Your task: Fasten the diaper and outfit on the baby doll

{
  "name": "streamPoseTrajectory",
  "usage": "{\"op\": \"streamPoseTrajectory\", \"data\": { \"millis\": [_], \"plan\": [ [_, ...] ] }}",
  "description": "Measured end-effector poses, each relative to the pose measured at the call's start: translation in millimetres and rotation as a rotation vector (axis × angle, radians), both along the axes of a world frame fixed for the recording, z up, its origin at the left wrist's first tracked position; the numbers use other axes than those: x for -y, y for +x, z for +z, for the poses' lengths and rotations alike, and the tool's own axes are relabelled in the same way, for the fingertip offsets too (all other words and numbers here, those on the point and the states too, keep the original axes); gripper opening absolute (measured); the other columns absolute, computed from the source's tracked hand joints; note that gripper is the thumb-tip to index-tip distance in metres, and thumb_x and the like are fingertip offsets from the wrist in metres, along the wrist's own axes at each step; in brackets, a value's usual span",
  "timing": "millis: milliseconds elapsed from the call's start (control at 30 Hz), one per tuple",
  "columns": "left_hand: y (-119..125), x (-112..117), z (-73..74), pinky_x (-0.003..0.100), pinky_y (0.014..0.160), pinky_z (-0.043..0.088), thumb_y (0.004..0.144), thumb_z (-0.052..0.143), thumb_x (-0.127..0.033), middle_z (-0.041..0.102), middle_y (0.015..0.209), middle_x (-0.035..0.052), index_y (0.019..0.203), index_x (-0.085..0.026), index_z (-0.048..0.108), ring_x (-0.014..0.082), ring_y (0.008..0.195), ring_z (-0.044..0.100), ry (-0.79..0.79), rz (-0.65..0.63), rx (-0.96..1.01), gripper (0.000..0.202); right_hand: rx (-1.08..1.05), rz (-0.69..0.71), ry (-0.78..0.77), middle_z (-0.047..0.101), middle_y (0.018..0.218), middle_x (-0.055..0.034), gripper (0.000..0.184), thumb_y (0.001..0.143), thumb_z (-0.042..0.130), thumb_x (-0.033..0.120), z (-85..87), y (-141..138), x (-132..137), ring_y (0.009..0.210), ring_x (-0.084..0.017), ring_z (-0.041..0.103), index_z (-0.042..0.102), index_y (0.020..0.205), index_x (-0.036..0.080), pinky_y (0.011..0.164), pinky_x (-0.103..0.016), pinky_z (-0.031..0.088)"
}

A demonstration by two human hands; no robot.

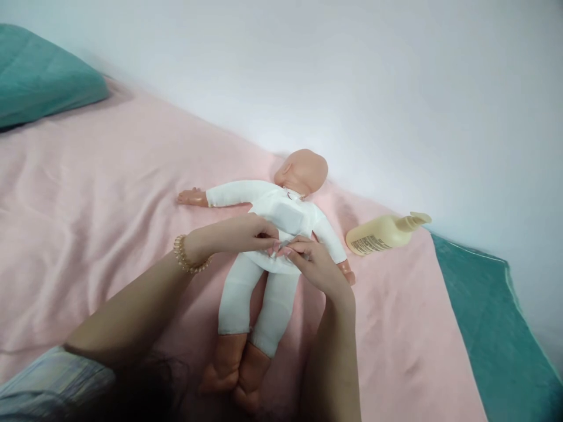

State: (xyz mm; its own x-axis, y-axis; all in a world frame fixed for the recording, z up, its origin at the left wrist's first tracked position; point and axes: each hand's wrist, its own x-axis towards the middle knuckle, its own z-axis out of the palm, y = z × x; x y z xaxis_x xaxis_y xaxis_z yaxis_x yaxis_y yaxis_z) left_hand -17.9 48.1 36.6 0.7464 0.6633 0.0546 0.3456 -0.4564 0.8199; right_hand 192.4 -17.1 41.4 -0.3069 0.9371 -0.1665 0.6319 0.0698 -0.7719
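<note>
A baby doll (281, 211) in a white bodysuit lies face down on a pink blanket (88, 205), head toward the wall, one arm stretched left. My left hand (246, 233), with a bead bracelet on the wrist, pinches the white fabric at the doll's lower back. My right hand (314, 261) meets it there, fingers closed on the same bit of fabric. What lies between the fingertips besides cloth is too small to make out.
A cream pump bottle (385, 233) lies on its side on the blanket right of the doll. A teal pillow (39, 76) sits at the far left. Teal bedding (492, 328) shows at the right. A white wall (352, 76) runs behind.
</note>
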Motion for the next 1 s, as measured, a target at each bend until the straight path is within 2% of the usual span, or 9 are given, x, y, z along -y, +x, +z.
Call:
{"op": "streamPoseTrajectory", "data": {
  "millis": [100,267,333,633,767,900,1000],
  "plan": [
    [0.8,-2.1,1.9,0.028,0.055,0.035,0.094,0.048,-0.039,0.068,0.070,0.0024,0.074,-0.020,0.069,0.0169,0.060,0.053,-0.051,-0.101,-0.050,0.035,-0.018,0.008,0.018,0.068,0.097,-0.0006,0.027,0.096,0.051,0.030,-1.0,1.0,-1.3,0.088,-0.017,0.060,0.077,0.093,0.028,0.077,-0.032,0.045],
    [3.3,-3.7,9.6,0.028,0.052,0.028,0.094,0.048,-0.032,0.055,0.059,-0.0008,0.071,-0.016,0.064,0.0129,0.055,0.043,0.072,0.051,-0.084,0.032,-0.053,-0.081,0.081,0.069,0.095,-0.0011,0.026,0.095,0.053,0.031,0.1,4.2,-1.8,0.093,-0.018,0.060,0.078,0.092,0.028,0.080,-0.032,0.044],
    [4.6,-3.4,10.6,0.028,0.053,0.027,0.094,0.047,-0.030,0.053,0.058,-0.0012,0.071,-0.015,0.063,0.0124,0.055,0.042,0.090,0.069,-0.076,0.032,-0.086,-0.106,0.094,0.069,0.093,-0.0015,0.026,0.095,0.053,0.033,-1.4,5.6,-2.9,0.093,-0.019,0.060,0.079,0.092,0.028,0.081,-0.032,0.044],
    [6.6,-3.6,2.5,0.028,0.056,0.031,0.093,0.049,-0.029,0.063,0.067,0.0010,0.074,-0.015,0.066,0.0140,0.060,0.049,0.062,0.086,-0.062,0.029,-0.096,-0.118,0.026,0.069,0.101,-0.0022,0.025,0.093,0.054,0.030,-6.8,2.3,-3.8,0.097,-0.019,0.060,0.078,0.091,0.027,0.079,-0.030,0.044],
    [6.1,-4.3,2.6,0.028,0.056,0.031,0.092,0.049,-0.030,0.059,0.063,-0.0006,0.073,-0.016,0.065,0.0140,0.059,0.047,0.082,0.126,0.006,0.029,-0.091,-0.161,0.112,0.067,0.091,-0.0022,0.027,0.094,0.053,0.035,-6.7,2.9,-4.1,0.089,-0.019,0.060,0.078,0.088,0.026,0.075,-0.030,0.044],
    [5.6,-5.3,1.0,0.028,0.058,0.033,0.092,0.047,-0.031,0.062,0.069,0.0004,0.075,-0.016,0.066,0.0152,0.065,0.049,0.050,0.199,0.061,0.030,-0.124,-0.265,0.207,0.068,0.092,-0.0033,0.028,0.094,0.054,0.038,-9.9,3.7,-7.3,0.086,-0.019,0.060,0.076,0.086,0.022,0.071,-0.029,0.044],
    [6.3,-6.4,-1.9,0.028,0.058,0.033,0.092,0.048,-0.032,0.063,0.069,0.0001,0.074,-0.016,0.066,0.0153,0.065,0.051,0.082,0.193,0.036,0.030,-0.102,-0.261,0.216,0.068,0.089,-0.0034,0.028,0.094,0.054,0.037,-13.0,2.4,-9.4,0.086,-0.019,0.061,0.076,0.084,0.022,0.073,-0.030,0.045]
  ]
}}
